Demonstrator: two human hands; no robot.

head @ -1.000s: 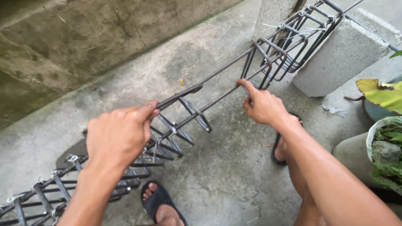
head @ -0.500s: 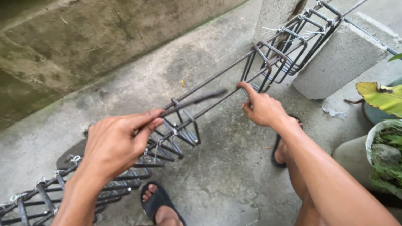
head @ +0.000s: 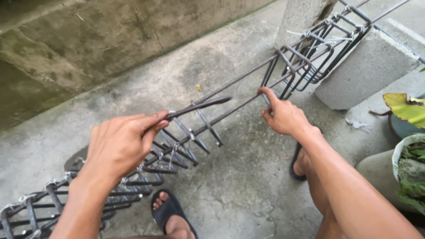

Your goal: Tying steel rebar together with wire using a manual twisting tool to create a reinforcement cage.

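A long cage of steel reinforcing bars [head: 230, 84] with square stirrups runs diagonally from lower left to upper right over a concrete floor. My left hand [head: 121, 144] grips a dark metal tool [head: 201, 105] whose tip points right, above the tied stirrups [head: 177, 150]. My right hand [head: 283, 116] pinches one of the long bars just below a loose stirrup [head: 287, 73]. The far end of the cage rests on a concrete block [head: 367, 66].
A mossy concrete wall [head: 88, 48] runs along the top left. Potted plants [head: 409, 163] stand at the right edge. My sandalled feet [head: 170, 217] are under the cage, and a small yellow scrap [head: 199, 87] lies on the floor.
My left hand has lifted slightly and moved right with the tool. My right hand stays on the bar near the loose stirrup.
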